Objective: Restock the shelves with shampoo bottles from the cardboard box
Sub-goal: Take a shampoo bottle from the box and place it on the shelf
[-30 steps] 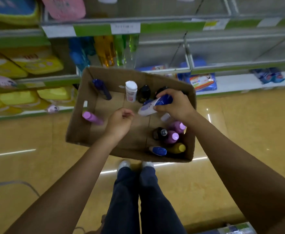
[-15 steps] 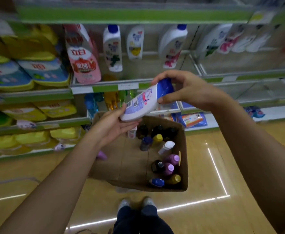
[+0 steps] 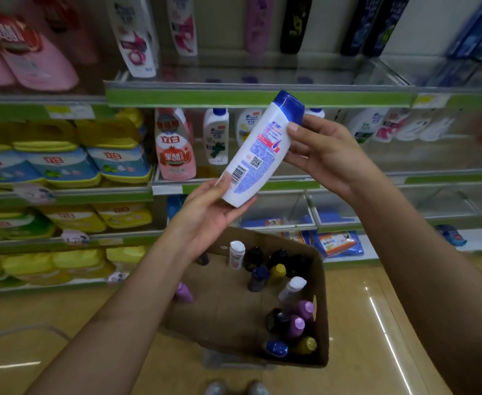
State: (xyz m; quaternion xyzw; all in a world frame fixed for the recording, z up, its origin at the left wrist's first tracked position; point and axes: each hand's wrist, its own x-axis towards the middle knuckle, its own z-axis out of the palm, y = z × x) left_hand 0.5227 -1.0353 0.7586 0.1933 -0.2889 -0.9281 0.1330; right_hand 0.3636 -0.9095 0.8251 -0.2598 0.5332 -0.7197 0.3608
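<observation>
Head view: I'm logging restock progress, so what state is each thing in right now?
White shampoo bottle: lifted clear of the box, tilted, blue cap up and shut, back label facing the camera.
Left hand: holds the bottle's base.
Right hand: holds the bottle near the cap.
Cardboard box: open on the floor, partly filled with bottles.
Purple bottle: lying on its side in the box.
Middle shelf: front mostly bare.

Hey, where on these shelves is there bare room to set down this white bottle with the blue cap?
The glass shelf right of the right hand looks bare at its front, with white bottles only at the back. Left of the white blue-capped bottle, the pink refill pouch and the white bottle with a green leaf label crowd it.
</observation>
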